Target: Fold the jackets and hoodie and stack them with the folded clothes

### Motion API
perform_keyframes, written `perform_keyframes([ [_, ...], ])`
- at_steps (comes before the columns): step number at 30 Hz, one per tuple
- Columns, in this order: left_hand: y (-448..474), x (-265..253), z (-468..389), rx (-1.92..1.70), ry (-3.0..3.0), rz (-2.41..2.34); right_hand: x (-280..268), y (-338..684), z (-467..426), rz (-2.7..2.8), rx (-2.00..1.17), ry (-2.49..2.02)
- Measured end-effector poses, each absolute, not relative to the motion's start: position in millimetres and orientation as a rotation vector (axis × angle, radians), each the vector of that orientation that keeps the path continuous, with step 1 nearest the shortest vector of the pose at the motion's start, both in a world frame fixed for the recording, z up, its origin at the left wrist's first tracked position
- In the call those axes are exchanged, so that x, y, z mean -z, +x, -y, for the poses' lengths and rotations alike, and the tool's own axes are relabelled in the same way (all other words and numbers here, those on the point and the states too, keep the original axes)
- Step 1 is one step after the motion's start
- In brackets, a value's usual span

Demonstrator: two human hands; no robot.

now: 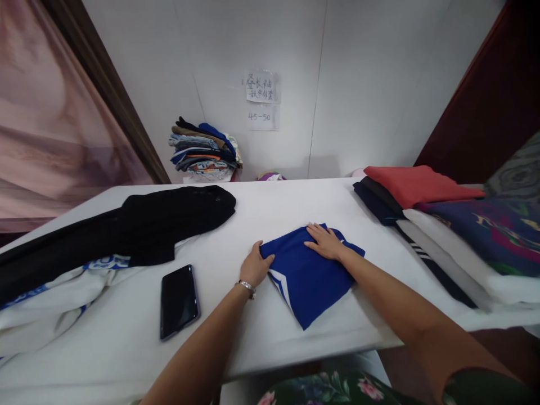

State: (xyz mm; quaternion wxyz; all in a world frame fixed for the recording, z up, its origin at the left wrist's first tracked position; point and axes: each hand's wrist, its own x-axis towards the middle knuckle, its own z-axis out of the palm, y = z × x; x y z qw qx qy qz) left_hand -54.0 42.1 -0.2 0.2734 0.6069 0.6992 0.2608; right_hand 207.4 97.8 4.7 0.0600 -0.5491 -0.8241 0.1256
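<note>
1. Single view: head-worn cam, looking forward and down over white table (295, 202) from its near edge.
2. Close range: both forearms enter from bottom of frame, left hand (255, 265) and right hand (324, 242) near centre.
3. Faces the back wall (358, 84); paper notes (262, 87) roughly straight ahead.
4. No second view, so no overlap.

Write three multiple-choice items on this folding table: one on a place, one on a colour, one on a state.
1. Where does the phone lie?
A. left of the blue garment
B. on the red garment
C. on the floor

2. What colour is the garment under both hands?
A. red
B. blue
C. black

3. How does the right hand rest?
A. raised in the air
B. fist around the phone
C. flat on the garment

Answers: 1 A, it lies on the white table beside the left hand; 2 B, blue with a white stripe; 3 C, fingers spread flat.
</note>
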Motion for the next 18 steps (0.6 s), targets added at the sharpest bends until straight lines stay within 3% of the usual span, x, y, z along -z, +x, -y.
perform_keyframes([
  [9, -56.0, -1.6, -37.2, -0.781, 1.683, -1.87, -9.9, 240.9, -88.9, 2.355, -0.547, -1.706],
  [18, -46.5, -7.0, -30.1, -0.863, 1.294, -1.593, 16.6, 310.5, -17.1, 1.484, -0.681, -1.746],
])
